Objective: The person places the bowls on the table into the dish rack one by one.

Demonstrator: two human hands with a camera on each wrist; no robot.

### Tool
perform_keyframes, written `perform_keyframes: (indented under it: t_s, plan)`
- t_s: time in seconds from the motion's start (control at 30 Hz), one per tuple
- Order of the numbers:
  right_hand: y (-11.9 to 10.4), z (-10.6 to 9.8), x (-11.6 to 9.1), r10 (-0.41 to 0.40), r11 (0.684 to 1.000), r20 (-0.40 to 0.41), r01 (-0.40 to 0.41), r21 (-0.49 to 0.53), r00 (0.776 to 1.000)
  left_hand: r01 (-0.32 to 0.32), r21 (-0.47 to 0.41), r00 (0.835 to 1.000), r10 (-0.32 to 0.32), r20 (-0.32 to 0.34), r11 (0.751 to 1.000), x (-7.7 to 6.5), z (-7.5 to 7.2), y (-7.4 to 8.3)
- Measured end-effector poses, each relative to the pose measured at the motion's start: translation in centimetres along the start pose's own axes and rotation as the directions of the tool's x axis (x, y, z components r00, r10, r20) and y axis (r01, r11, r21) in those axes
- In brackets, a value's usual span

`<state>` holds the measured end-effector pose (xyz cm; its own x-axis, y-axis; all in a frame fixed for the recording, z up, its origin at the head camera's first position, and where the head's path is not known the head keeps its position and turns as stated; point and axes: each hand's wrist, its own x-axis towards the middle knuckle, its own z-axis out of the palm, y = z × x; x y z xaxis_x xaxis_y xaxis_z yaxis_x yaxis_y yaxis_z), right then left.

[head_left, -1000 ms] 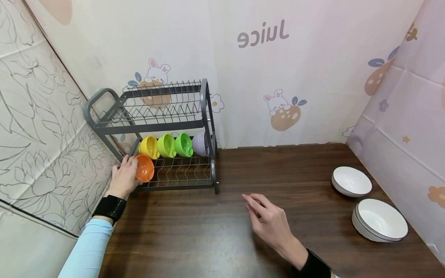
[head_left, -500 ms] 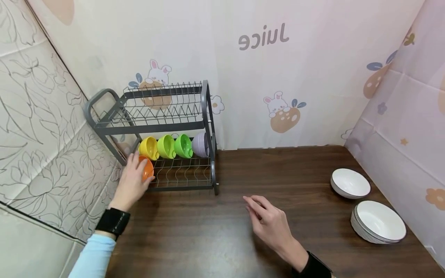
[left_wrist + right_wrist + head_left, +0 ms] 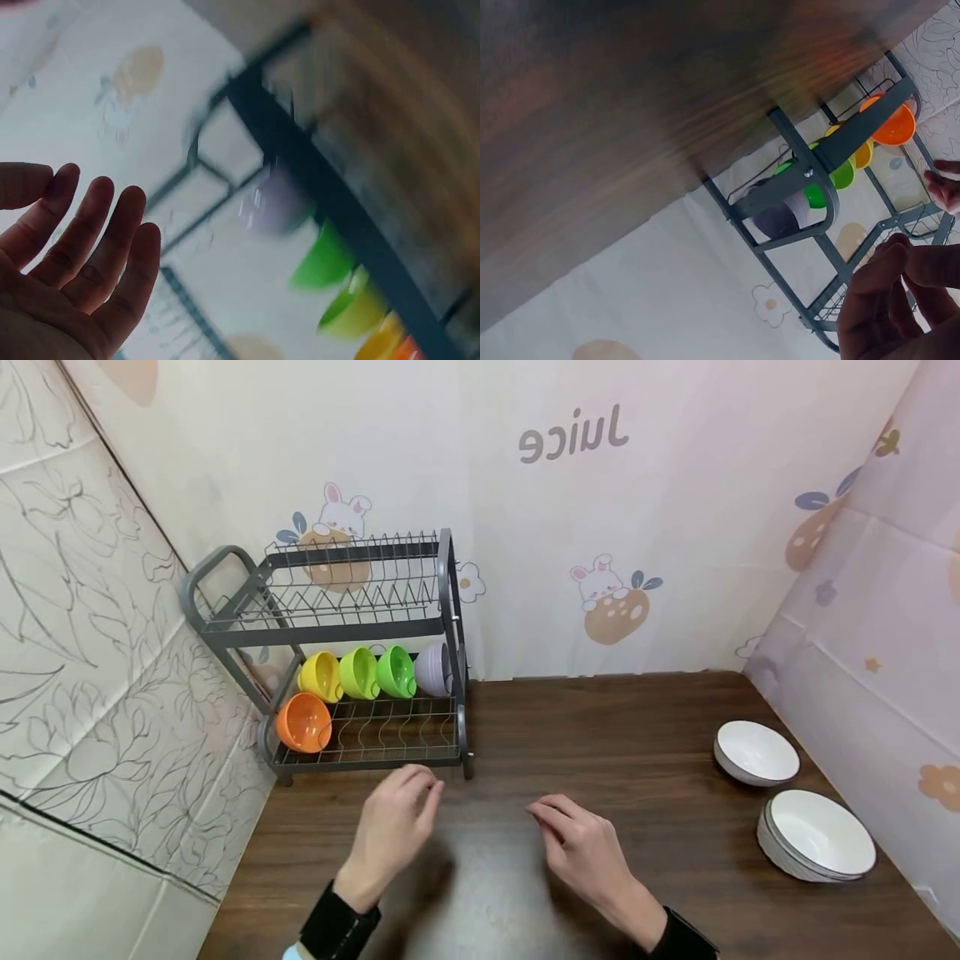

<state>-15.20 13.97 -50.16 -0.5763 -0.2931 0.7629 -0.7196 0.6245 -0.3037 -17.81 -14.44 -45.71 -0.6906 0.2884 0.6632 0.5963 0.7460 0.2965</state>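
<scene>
Hovering with left hand (image 3: 393, 827) over dark wooden table (image 3: 570, 735), just in front of right half of dish rack (image 3: 330, 632). Holding nothing in it; bending fingers loosely, showing them slightly spread in left wrist view, thumb near index. Hovering with right hand (image 3: 588, 849) too, over table, beyond rack's right end. Holding nothing there either; curling fingers loosely, bringing thumb tip up to index fingertip in right wrist view. Leaving a gap between hands, not touching each other. Wearing left wristband (image 3: 340, 922) and right wristband (image 3: 681, 937), both black.

Seeing orange bowl (image 3: 303, 723) at front left of lower tier (image 3: 382, 766), tilted, well apart from both hands. Seeing row behind it on same tier, going left to right: yellow bowl (image 3: 318, 676), yellow-green bowl (image 3: 358, 673), green bowl (image 3: 395, 672), purple bowl (image 3: 431, 670). Seeing these tilted too, mouths facing front right. Not making out whether purple is single or nested.

Spotting white bowl (image 3: 757, 752) upright at far right of table, bowl stack (image 3: 821, 837) just in front of it, also white, upright, nested. Seeing backdrop (image 3: 690, 485) behind, printed with rabbits, fruit and mirrored "Juice". Getting blurry rack and bowls in left wrist view.
</scene>
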Motion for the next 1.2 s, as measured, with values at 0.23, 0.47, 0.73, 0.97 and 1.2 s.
perform_keyframes:
  t_s: [0.23, 0.47, 0.73, 0.97, 1.2]
  plan:
    - [1.0, -1.1, -1.7, 0.106, 0.989, -0.007, -0.106, -0.103, 0.994, 0.07, -0.071, 0.996, -0.065, 0.068, 0.995, -1.9, 3.5, 2.0]
    - [5.5, -8.3, -4.5, 0.409, 0.819, -0.189, -0.451, -0.354, 0.893, 0.11, -0.107, 0.991, -0.101, 0.083, 0.988, -2.6, 4.1, 2.5]
    - [8.9, -17.5, -9.2, 0.883, 0.309, -0.217, -0.863, -0.4, 0.417, 0.173, -0.142, 0.982, -0.159, 0.1, 0.975, -2.7, 4.0, 2.6]
    - [10.3, -19.2, -11.1, 0.948, 0.192, -0.147, -0.876, -0.443, 0.282, 0.202, -0.177, 0.977, -0.185, 0.105, 0.963, -2.8, 4.1, 2.5]
    - [10.4, -19.4, -11.2, 0.961, 0.148, -0.14, -0.872, -0.467, 0.238, 0.22, -0.19, 0.973, -0.201, 0.117, 0.957, -3.0, 4.2, 2.5]
